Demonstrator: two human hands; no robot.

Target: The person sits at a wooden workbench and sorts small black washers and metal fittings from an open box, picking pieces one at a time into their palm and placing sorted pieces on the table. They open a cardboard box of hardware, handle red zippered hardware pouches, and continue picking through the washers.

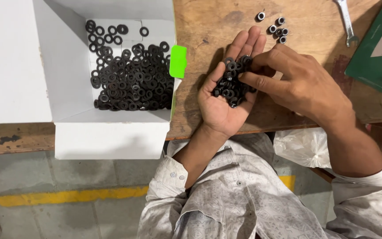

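My left hand (226,102) lies palm up over the wooden table (213,22), cupping a heap of small black washers (231,84). My right hand (301,84) comes in from the right, its fingertips pinching at the washers at the top of the heap. To the left, an open white cardboard box (71,66) holds many more black washers (131,75). A green tab (178,61) sticks out from the box's right wall.
Several small metal nuts (277,28) lie on the table beyond my fingers. A spanner (346,22) and a green package (379,44) sit at the far right. A clear plastic bag (303,146) hangs below the table edge. The floor has a yellow line (67,194).
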